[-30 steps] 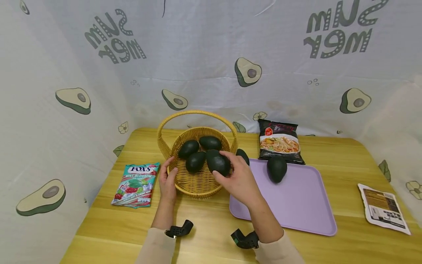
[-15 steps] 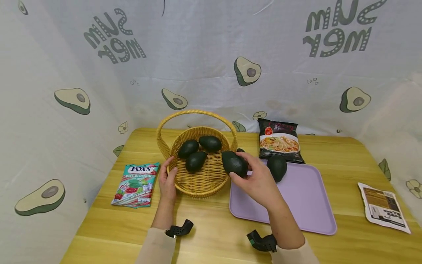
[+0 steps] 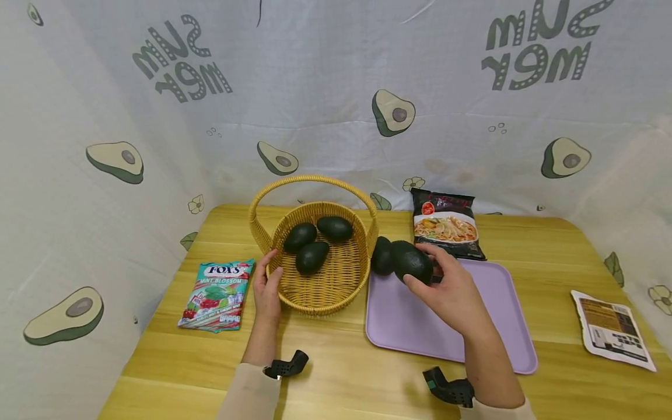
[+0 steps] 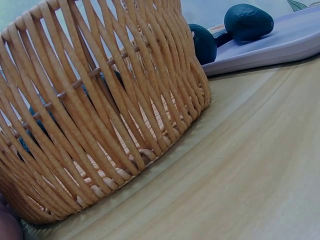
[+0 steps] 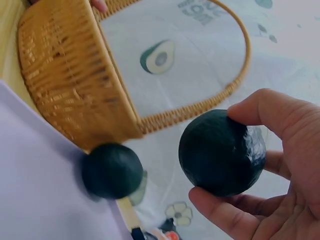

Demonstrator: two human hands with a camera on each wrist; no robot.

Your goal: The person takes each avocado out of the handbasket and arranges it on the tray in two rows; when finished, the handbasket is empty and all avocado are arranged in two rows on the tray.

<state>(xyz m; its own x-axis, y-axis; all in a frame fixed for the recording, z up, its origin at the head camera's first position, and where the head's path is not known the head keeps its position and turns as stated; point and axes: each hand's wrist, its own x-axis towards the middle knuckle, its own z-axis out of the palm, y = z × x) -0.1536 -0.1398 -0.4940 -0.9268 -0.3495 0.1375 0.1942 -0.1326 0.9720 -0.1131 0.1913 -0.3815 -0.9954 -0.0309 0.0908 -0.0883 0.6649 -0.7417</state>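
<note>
My right hand grips a dark green avocado between thumb and fingers, over the lilac tray. In the right wrist view the held avocado is clear of the tray. Another avocado lies at the tray's left end, beside the yellow wicker basket. One more avocado shows on the tray in the left wrist view; the right hand mostly covers it from the head. My left hand holds the basket's left rim. Inside the basket are three avocados.
A black noodle packet lies behind the tray. Left of the basket is a teal candy bag. A white and brown packet lies at the right of the wooden table. A printed curtain hangs behind.
My right hand has carried the avocado out from above the basket, rightward over the tray. The left hand has stayed at the rim.
</note>
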